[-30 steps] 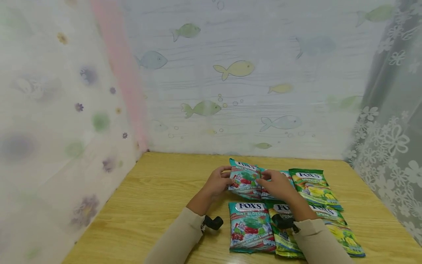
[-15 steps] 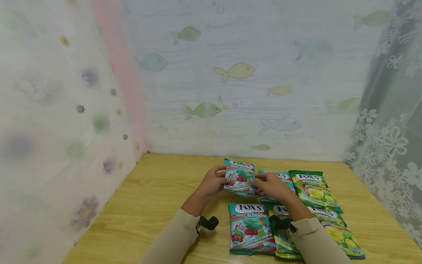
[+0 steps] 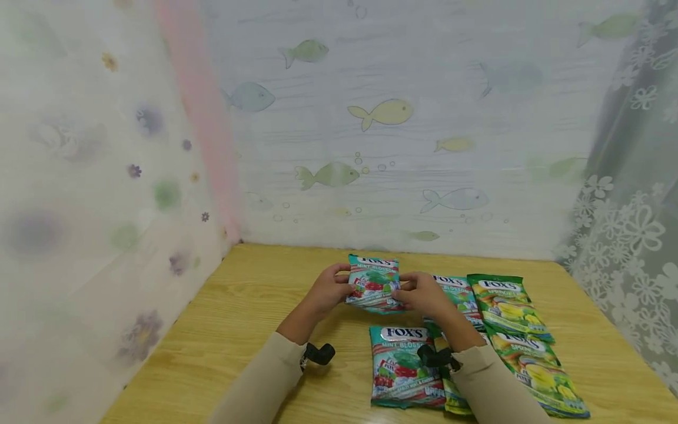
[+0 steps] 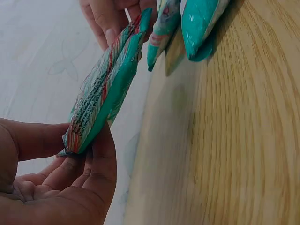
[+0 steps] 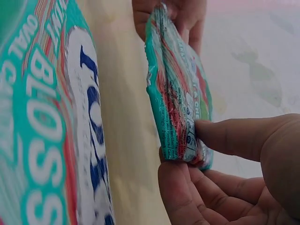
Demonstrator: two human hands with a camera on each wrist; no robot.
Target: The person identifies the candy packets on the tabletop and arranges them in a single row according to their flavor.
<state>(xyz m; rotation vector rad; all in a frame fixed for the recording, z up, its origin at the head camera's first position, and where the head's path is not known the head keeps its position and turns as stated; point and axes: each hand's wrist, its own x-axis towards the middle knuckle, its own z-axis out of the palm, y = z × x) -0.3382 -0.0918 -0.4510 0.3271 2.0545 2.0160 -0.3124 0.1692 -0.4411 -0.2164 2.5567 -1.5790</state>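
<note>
A teal Fox's Mint Blossom candy bag is held up off the table between both hands. My left hand pinches its left edge, thumb on the printed front and fingers behind, as the left wrist view shows. On the opposite edge my right hand pinches it the same way. In the right wrist view the bag appears nearly edge-on. Another Mint Blossom bag lies just right of my right hand, partly covered by it. A further Mint Blossom bag lies nearer on the table, below the held one.
Green-and-yellow Fox's bags lie to the right, one at the back and one in front. Another yellow bag is mostly hidden under the right forearm. The wooden table ends against a fish-patterned curtain at the back.
Both hands have carried the held Mint Blossom bag leftward, away from the similar bag on its right, more of which now shows. The bags on the table stay put.
</note>
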